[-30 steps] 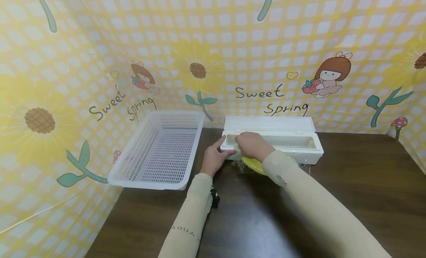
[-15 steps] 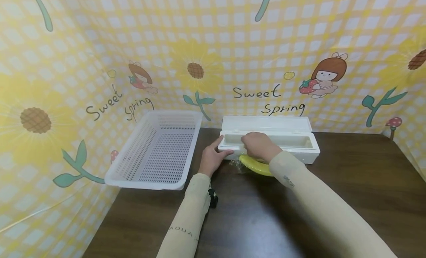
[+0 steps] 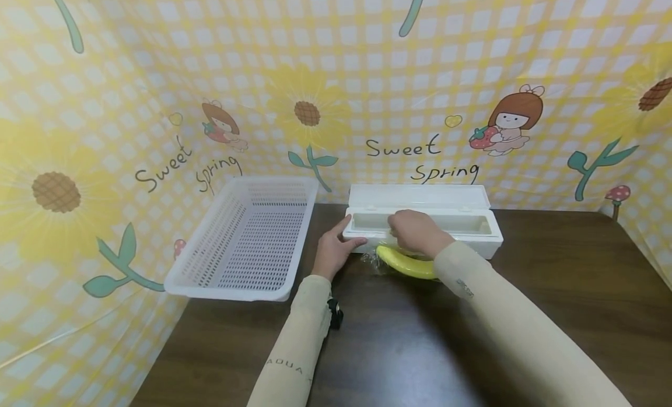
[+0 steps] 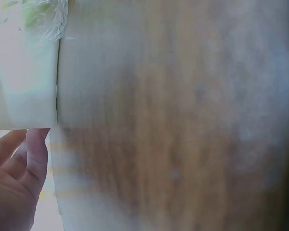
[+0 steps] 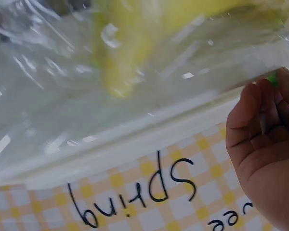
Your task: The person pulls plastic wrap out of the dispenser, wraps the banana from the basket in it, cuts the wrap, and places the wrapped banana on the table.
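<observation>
A long white cling film dispenser [image 3: 472, 246] stands against the backdrop with its lid [image 3: 420, 196] raised. My left hand [image 3: 333, 249] holds its left end, the thumb on the front wall. In the left wrist view those fingers [image 4: 36, 154] touch the box's end. My right hand [image 3: 417, 232] is curled at the front rim near the middle. In the right wrist view its fingertips pinch a small green slide cutter [image 5: 272, 78], mostly hidden. Just in front of the box lies a yellow banana [image 3: 404, 264] under clear cling film [image 5: 62, 130], partly covered by the right forearm.
To the left stands a white perforated plastic basket [image 3: 262, 244], nothing visible inside it. A dark brown wooden table [image 3: 388, 348] lies under everything. Yellow checked cloth [image 3: 336, 57] with printed flowers hangs behind and at the sides.
My right hand has slid rightward along the dispenser's front rim, from near its left end toward the middle. More of the banana shows now. The left hand keeps its place on the box.
</observation>
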The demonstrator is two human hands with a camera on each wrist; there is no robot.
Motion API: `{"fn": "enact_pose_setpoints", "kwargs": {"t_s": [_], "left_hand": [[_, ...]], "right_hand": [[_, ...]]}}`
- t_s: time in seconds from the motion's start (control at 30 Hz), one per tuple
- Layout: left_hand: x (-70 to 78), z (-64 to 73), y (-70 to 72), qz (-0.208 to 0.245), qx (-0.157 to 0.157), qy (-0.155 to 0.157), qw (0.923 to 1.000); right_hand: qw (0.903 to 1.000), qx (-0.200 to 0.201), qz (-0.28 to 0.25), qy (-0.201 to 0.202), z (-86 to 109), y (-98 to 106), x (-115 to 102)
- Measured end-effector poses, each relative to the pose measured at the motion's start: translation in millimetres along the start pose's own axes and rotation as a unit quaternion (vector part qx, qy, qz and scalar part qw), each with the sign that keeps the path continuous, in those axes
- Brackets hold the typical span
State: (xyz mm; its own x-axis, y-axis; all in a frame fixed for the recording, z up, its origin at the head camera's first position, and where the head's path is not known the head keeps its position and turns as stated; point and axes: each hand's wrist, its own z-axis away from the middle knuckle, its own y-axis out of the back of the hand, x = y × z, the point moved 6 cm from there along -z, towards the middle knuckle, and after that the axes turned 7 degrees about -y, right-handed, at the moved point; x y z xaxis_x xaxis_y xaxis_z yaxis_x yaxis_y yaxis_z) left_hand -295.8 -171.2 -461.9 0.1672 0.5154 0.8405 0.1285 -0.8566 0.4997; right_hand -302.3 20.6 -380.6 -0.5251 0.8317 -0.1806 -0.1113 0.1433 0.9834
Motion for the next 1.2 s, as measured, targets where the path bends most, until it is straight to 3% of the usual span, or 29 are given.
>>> {"fn": "enact_pose_setpoints", "kwargs": {"t_s": [0.17, 0.27, 0.43, 0.63, 0.83, 1.2], "left_hand": [[-0.7, 0.4, 0.1, 0.0, 0.0, 0.0, 1.0], [-1.2, 0.3, 0.8, -0.003, 0.001, -0.003, 1.0], [-2.3, -0.1, 1.9, -0.004, 0.005, -0.006, 1.0], [-4.0, -0.2, 0.0, -0.01, 0.001, -0.003, 0.9999], [-4.8, 0.0, -0.7, -0.006, 0.003, -0.002, 1.0], [-4.9, -0.5, -0.6, -0.004, 0.004, -0.013, 0.9999]], "right_hand": [[0.9983, 0.021, -0.051, -0.02, 3.5, -3.9, 11.2], [0.9931, 0.03, -0.109, -0.032, 4.5, -8.2, 18.2], [0.9751, 0.036, -0.214, -0.044, 5.2, -14.6, 27.6], [0.9563, 0.029, -0.283, -0.069, 9.7, -18.6, 37.0], [0.9456, 0.018, -0.31, -0.098, 12.9, -20.6, 45.6], [0.9499, 0.033, -0.298, -0.087, 16.5, -20.4, 53.4]]}}
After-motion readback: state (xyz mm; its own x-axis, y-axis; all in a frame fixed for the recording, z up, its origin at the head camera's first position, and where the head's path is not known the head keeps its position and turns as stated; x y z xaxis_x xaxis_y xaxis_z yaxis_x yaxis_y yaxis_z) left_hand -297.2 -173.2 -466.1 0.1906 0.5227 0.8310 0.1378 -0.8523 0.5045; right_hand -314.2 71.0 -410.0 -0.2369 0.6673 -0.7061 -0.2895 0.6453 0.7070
